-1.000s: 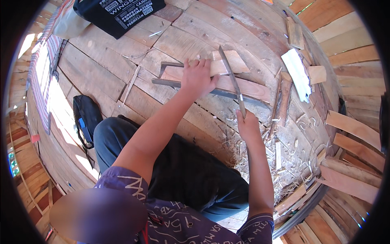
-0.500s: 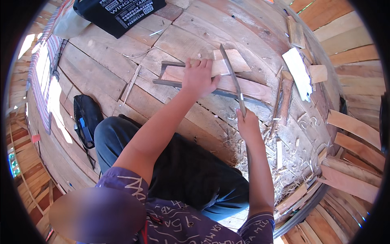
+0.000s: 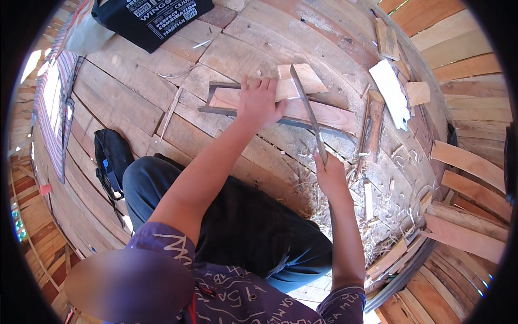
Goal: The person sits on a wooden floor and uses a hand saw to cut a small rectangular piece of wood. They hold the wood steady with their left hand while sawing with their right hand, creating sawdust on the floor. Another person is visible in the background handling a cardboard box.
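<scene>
My left hand [image 3: 259,101] lies on a pale, flat wooden slat [image 3: 324,114], fingers spread and thumb apart, pressing it from above. The slat rests in a dark, narrow trough-like frame [image 3: 218,109] on the floor; part of both is hidden under the hand. My right hand [image 3: 331,174] is closed round a long-handled knife [image 3: 307,103] with a slim, slightly curved blade. Its blade crosses above the slat, tip pointing away from me, and the handle runs back beneath my right forearm. A short wooden board [image 3: 307,77] lies just beyond the slat.
Wood shavings [image 3: 386,237] litter the floor at right, near a round stick [image 3: 372,121] and a white slab [image 3: 389,94]. Curved slats [image 3: 469,159] stand at far right. A black bag [image 3: 154,21] sits at far left, a black pouch [image 3: 113,154] by my knee.
My left hand's fingers have spread, the index finger lifting apart from the others. The knife tip has drawn slightly nearer to me. The whole view has shifted a little.
</scene>
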Demonstrator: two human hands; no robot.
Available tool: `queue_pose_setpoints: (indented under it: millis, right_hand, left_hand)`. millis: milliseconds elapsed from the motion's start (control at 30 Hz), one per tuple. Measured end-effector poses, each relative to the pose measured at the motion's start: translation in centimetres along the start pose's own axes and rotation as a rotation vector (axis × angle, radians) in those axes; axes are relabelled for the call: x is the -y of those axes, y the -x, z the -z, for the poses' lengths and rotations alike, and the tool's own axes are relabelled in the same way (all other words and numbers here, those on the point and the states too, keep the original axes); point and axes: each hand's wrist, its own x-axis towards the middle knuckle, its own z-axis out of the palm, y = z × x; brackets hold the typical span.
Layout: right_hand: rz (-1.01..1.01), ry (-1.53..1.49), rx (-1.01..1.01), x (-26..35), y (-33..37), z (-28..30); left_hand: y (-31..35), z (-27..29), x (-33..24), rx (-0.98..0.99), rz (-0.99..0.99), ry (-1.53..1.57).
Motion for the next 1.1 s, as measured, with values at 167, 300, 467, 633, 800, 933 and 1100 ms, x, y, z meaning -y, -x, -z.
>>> queue_pose_setpoints:
  millis: [167,300,467,633,800,933,1100]
  right_hand:
    - [0.043,-0.018,-0.037,0.3,-2.7,-1.3]
    - [-0.022,0.004,-0.010,-0.4,0.4,-0.3]
    - [-0.060,-0.022,0.042,-0.2,2.7,0.9]
    - [0.018,-0.020,-0.015,-0.2,-1.8,-0.9]
    - [-0.048,-0.001,0.014,0.4,-0.7,-0.5]
    - [-0.127,-0.008,0.074,0.0,2.3,1.0]
    - [0.004,-0.002,0.009,-0.1,-0.1,-0.2]
  left_hand:
    - [-0.2,0.4,-0.4,0.016,0.011,0.009]
    - [-0.4,0.8,-0.3,0.054,0.023,-0.009]
    - [-0.1,-0.2,0.4,-0.032,-0.012,-0.032]
    - [-0.3,-0.4,-0.5,-0.029,-0.034,-0.014]
    - [-0.3,-0.2,-0.1,0.007,-0.034,-0.019]
    - [-0.3,-0.3,0.3,-0.020,-0.030,-0.029]
    - [-0.2,-0.2,0.2,-0.007,-0.027,-0.040]
